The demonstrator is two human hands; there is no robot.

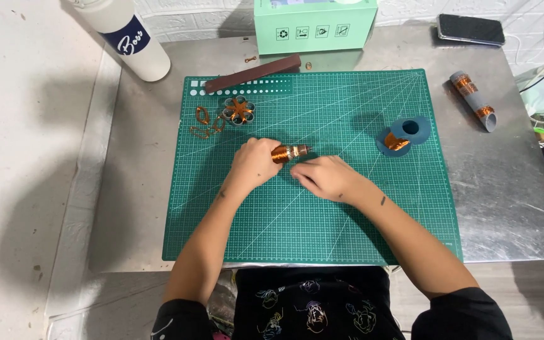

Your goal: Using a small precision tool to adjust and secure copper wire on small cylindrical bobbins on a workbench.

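A steel table [505, 189] carries a green cutting mat [310, 208]. Near the mat's centre, the left hand [254, 162] is closed around a small spool [289, 152] wound with copper wire, held lying on its side. The right hand [325, 177] sits just beside the spool's free end, fingers curled; whether it pinches wire cannot be told. A wire flower [238, 111] lies further back on the mat

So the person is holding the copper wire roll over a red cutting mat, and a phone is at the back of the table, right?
Not quite: the cutting mat is green, not red, as the head view shows. The left hand does hold the copper wire roll, and the phone is at the back of the table.
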